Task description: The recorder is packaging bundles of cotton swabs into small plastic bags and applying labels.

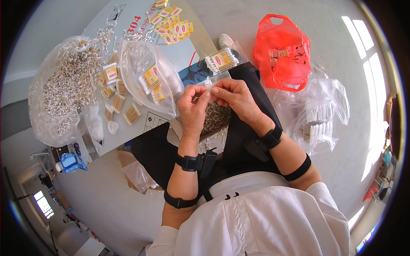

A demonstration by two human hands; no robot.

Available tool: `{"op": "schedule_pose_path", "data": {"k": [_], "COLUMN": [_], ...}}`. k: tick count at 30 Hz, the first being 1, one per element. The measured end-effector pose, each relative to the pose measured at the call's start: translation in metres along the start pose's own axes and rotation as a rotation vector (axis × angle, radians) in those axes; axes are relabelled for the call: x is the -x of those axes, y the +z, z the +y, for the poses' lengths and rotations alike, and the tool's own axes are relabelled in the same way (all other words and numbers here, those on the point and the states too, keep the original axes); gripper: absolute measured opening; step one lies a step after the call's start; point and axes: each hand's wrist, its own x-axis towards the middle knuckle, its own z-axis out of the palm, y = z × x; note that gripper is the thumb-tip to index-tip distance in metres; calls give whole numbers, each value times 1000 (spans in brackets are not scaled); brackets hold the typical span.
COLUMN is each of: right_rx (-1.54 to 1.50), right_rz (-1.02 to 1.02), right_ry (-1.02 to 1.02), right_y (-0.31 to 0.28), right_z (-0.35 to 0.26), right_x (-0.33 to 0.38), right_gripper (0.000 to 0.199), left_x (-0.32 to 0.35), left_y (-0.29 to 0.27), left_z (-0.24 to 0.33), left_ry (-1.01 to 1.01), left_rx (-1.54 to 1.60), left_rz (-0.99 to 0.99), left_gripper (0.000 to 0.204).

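1. Centre frame: the left hand (193, 106) and right hand (237, 99) met fingertip to fingertip, both pinching a small clear packet (209, 82) between them.
2. What the packet held was too small to make out; the fingers covered most of it.
3. Just below the hands sat a box of loose cotton swabs (215, 117), largely hidden behind the left hand.
4. Just above them, a filled pack of swabs (222, 60) with a yellow label lay on the dark lap.
5. Left of centre, a clear bag (145, 77) held more labelled packs.
6. Far left, a big clear sack (64, 89) bulged with swabs.
7. Upper right, an orange bag (284, 51) lay on the floor, its contents blurred.
8. At right, a further clear bag (318, 113) showed white bundles, hard to read.
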Motion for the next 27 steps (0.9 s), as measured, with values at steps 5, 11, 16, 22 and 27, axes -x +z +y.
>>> {"op": "schedule_pose_path", "data": {"k": [5,11,16,22,27], "right_rx": [-48,-28,-38,-39,-60], "right_rz": [22,34,38,35,29], "right_ry": [18,-28,-13,-10,4], "right_y": [2,3,3,2,2], "right_z": [0,4,1,0,0], "right_x": [0,-2,-1,-2,-2], "right_gripper": [14,15,16,20,18], "left_x": [-1,-1,-1,0,-1], "left_y": [-1,0,-1,2,-1], "left_z": [2,2,4,7,2], "left_ry": [0,-5,-9,-12,11], "left_rx": [-1,-32,-23,29,-7], "left_rz": [-9,-14,-19,-14,-21], "left_gripper": [7,10,10,10,9]}}
